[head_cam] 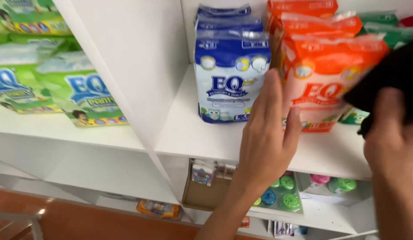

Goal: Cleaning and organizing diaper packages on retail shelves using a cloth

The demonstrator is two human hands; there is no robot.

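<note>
Orange diaper pack [324, 80] stands upright on white shelf [188, 133], at 1 o'clock from left hand [266, 133]. Left hand is spread flat, fingers loose, gripping nothing; fingertips touch pack's lower front edge. Blue pack [231, 78] sits just beside, at 11 o'clock. Right hand [391, 138] at 3 o'clock is clenched round black object [393, 82], w/ thumb on top. Green packs [82, 93] far off at 9 o'clock.

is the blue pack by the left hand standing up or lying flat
Standing upright: the blue pack rests on its bottom edge on the white shelf, front facing out. The left hand is beside it.
</note>
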